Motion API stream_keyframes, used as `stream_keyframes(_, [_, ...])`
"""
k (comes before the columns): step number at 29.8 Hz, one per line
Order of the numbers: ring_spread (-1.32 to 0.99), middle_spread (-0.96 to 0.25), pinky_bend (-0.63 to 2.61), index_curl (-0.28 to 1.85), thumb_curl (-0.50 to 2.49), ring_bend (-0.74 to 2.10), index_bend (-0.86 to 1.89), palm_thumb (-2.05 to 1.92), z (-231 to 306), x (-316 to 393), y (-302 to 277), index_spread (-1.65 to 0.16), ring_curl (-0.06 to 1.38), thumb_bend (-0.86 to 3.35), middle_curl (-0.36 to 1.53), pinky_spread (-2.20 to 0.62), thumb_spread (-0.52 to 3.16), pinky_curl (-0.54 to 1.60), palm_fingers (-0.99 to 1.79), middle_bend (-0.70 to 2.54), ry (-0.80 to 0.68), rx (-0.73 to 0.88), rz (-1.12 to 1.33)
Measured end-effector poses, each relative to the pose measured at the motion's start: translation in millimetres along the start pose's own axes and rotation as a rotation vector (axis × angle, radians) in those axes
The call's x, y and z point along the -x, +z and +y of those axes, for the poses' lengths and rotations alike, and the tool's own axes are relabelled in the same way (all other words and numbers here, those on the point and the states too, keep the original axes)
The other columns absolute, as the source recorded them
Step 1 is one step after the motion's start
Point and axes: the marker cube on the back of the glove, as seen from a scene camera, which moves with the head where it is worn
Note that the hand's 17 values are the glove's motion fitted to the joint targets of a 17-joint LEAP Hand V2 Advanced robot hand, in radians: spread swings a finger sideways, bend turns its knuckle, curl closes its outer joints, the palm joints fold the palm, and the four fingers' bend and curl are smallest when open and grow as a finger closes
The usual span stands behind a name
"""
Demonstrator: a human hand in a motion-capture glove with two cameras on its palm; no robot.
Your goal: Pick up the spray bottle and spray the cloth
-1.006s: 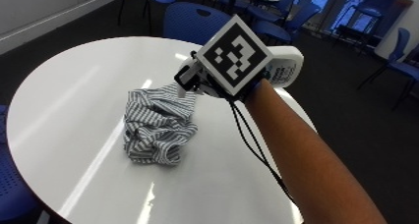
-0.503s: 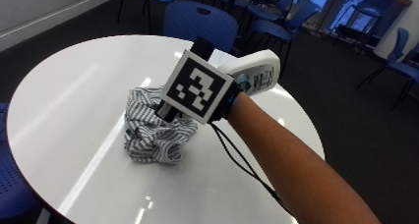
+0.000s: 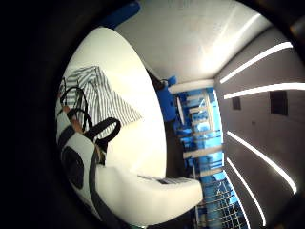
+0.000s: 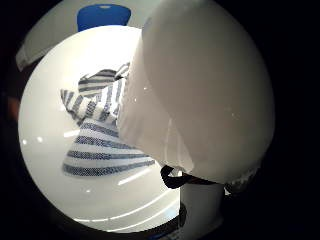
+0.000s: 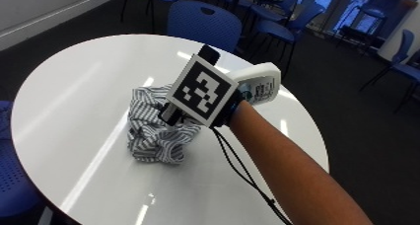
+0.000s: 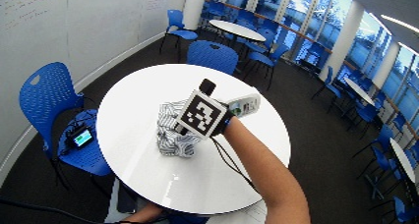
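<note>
The black-gloved right hand (image 5: 226,109) gripped a white plastic spray bottle with a printed label (image 5: 261,83), fingers curled round it, holding it tilted above the round white table (image 5: 79,87). A crumpled blue-and-white striped cloth (image 5: 154,131) lay on the tabletop just below and beside the hand, near the middle
</note>
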Motion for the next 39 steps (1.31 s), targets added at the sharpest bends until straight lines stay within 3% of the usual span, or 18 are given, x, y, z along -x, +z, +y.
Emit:
stream_keyframes(11, [-0.22,-0.24,0.5,0.55,0.76,0.8,0.18,0.85,-2.6,-31.7,-9.9,-0.32,0.46,-0.03,0.55,-0.32,0.61,0.39,1.37,0.62,0.2,-0.062,-0.122])
stream_keyframes(18, [-0.22,-0.23,0.5,0.55,0.76,0.8,0.18,0.85,-9.8,-53.6,-28.2,-0.32,0.45,-0.03,0.55,-0.32,0.61,0.39,1.37,0.62,0.414,-0.165,-0.373])
stream_keyframes(39, [-0.22,-0.23,0.5,0.55,0.76,0.79,0.17,0.85,-58.5,-89.6,-96.6,-0.31,0.46,-0.03,0.55,-0.32,0.61,0.39,1.37,0.62,0.802,-0.558,-1.065])
